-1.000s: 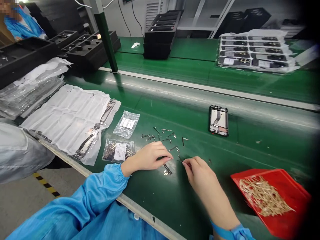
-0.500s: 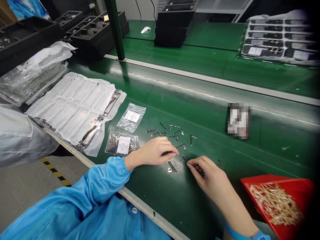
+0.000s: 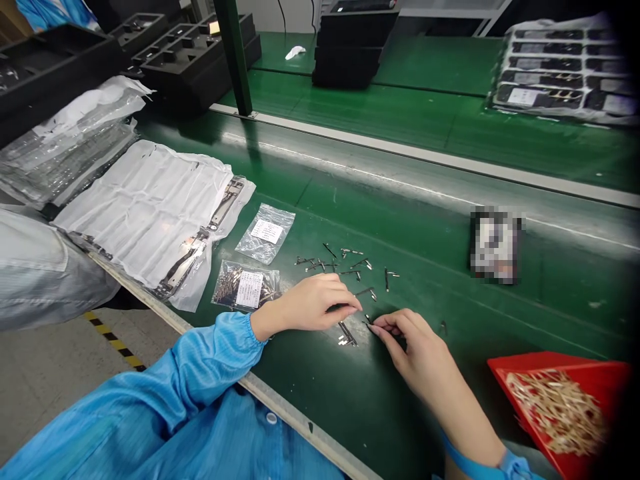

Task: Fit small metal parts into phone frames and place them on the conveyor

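Observation:
My right hand (image 3: 417,343) is closed in a pinch over the green tabletop, with a small flex cable (image 3: 369,321), dark with a shiny end, at its fingertips. To its left, my left hand (image 3: 320,303) has thumb and fingertips brought together; whether anything is between them I cannot make out. Just below the left fingertips lies a small group of flex cables (image 3: 347,333), side by side, with silver ends. Beyond both hands, several loose flex cables (image 3: 357,263) are scattered. Behind my left wrist sits a clear bag of small parts (image 3: 235,283) with a white label.
Another labelled clear bag (image 3: 266,233) and a white wrapped sheet of parts (image 3: 150,207) lie left. A red bin of tan strips (image 3: 555,413) stands right, a blurred-out object (image 3: 495,247) farther back. Black trays (image 3: 350,50) are stacked behind. Someone's grey sleeve (image 3: 55,267) shows at left.
The view has shifted slightly, so things on the table appear a little farther right. Both hands stay nearly in place; the flex cable at my right fingertips has changed its angle slightly.

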